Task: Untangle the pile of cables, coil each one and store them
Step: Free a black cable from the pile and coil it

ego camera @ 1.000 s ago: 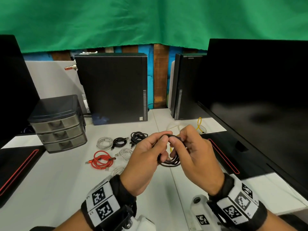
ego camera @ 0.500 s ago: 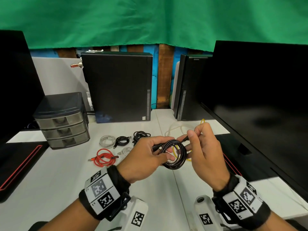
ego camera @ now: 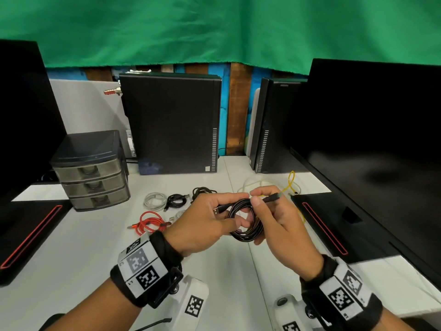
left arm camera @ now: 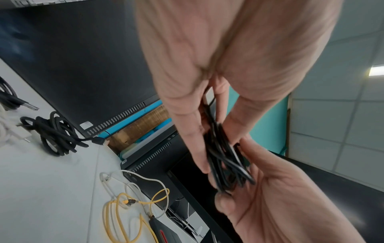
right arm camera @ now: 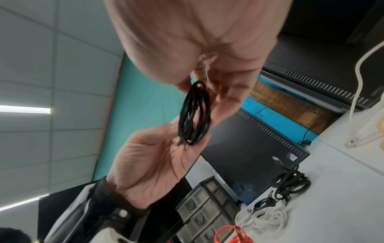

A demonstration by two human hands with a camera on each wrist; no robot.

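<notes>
Above the white table point(ego camera: 71, 259), both hands hold a coiled black cable point(ego camera: 248, 220) point(left arm camera: 224, 162) point(right arm camera: 194, 115). My left hand point(ego camera: 210, 220) grips the coil's left side, with one plug point(ego camera: 216, 209) sticking out past the thumb. My right hand point(ego camera: 274, 216) pinches the other plug end point(ego camera: 272, 198) at the coil's top, its lower fingers under the loops. Coiled cables lie behind: white point(ego camera: 155, 200), small black point(ego camera: 176, 200), larger black point(ego camera: 202, 191) point(left arm camera: 56, 133), red point(ego camera: 150, 222). A yellow cable point(ego camera: 292, 185) point(left arm camera: 120, 212) and a white cable point(ego camera: 253, 183) lie loose.
A grey three-drawer organizer point(ego camera: 91, 172) stands at the left. Two black computer towers point(ego camera: 171, 123) point(ego camera: 274, 127) stand at the back. A large monitor point(ego camera: 370, 144) fills the right and another point(ego camera: 21, 115) the far left. Black mats with red trim point(ego camera: 31, 235) point(ego camera: 329, 225) flank the table.
The hands drew slightly apart. The right hand pulled the plug end out to the right across the coil's top, and the coil now shows as an open ring between the hands.
</notes>
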